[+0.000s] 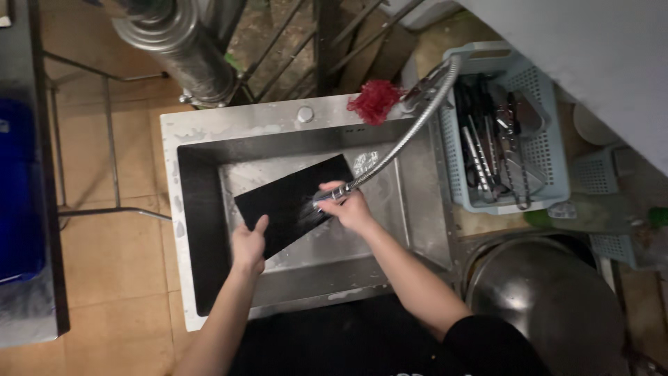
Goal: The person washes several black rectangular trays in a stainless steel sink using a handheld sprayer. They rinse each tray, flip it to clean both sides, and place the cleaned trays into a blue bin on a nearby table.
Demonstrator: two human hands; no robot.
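A pale blue perforated plastic basket (550, 104) is seen at the right of the sink, filled with metal utensils (494, 139) whose handles are dark and silvery; further pale perforated containers (598, 170) are set just beside it, and their contents cannot be made out. A large round metal pot (550, 299) with a dull sheen is placed below the basket. The stainless steel sink (209, 230) is a deep rectangular basin with a wet, spotted rim, and a red mesh scrubber (376, 99) is lodged on its back edge. Inside the basin, a flat black rectangular board (285, 198) is held tilted, its surface matte and wet. The left hand (248, 247) is closed on the board's lower edge, the thumb laid across the top face and the fingers hidden beneath it. The right hand (351, 209) is wrapped around the spray head (325, 198) of a ribbed metal hose (410, 132), the fingers curled shut on it, and water is being sprayed onto the board's right end. A corrugated metal duct (177, 45) is seen above the sink, and a blue bin (17, 188) at the far left.
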